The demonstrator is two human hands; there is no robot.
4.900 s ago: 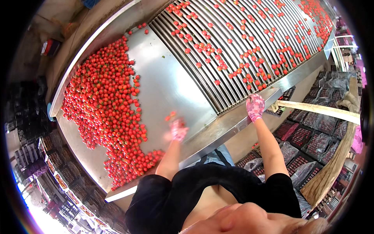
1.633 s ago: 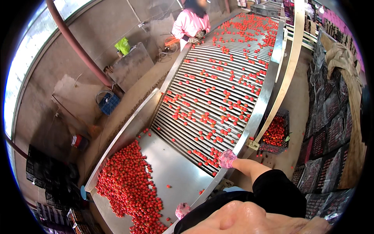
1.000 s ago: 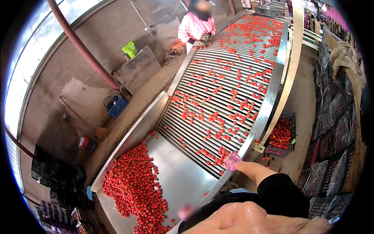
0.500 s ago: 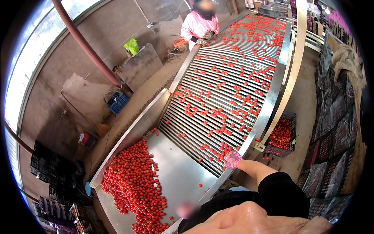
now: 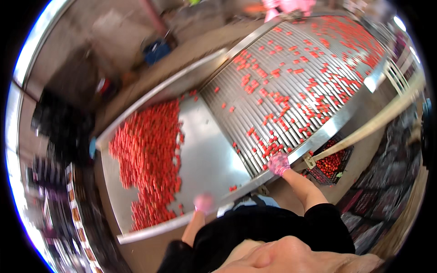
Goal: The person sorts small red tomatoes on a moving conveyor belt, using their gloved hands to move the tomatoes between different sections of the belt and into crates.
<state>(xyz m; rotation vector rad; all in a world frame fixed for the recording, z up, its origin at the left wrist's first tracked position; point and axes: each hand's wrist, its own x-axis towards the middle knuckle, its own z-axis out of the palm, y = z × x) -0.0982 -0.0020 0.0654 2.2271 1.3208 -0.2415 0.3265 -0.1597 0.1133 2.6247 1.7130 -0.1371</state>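
Observation:
My right hand [image 5: 278,164], in a patterned pink glove, is at the near edge of the sloping roller table [image 5: 261,107], touching or very near a cluster of red cherry tomatoes [image 5: 272,149]. Its fingers are hard to make out. My left hand [image 5: 203,202], also in a pink glove, is at the near rim of the smooth metal tray [image 5: 200,152] and smeared by motion. A large heap of cherry tomatoes [image 5: 152,150] covers the tray's left part. A few tomatoes [image 5: 233,188] lie near its front rim, right of my left hand.
A black crate of tomatoes [image 5: 328,164] stands on the floor beyond my right forearm. A pale beam [image 5: 373,123] slants above it. Across the rollers is a person in pink [image 5: 296,5], partly cut off. Stacked crates [image 5: 63,116] stand at left; covered crates [image 5: 382,182] at right.
My view has swung left, blurring the picture. The left hand and forearm show more fully at the tray's rim. My right hand stays at the rollers' near edge. The person opposite is mostly out of frame.

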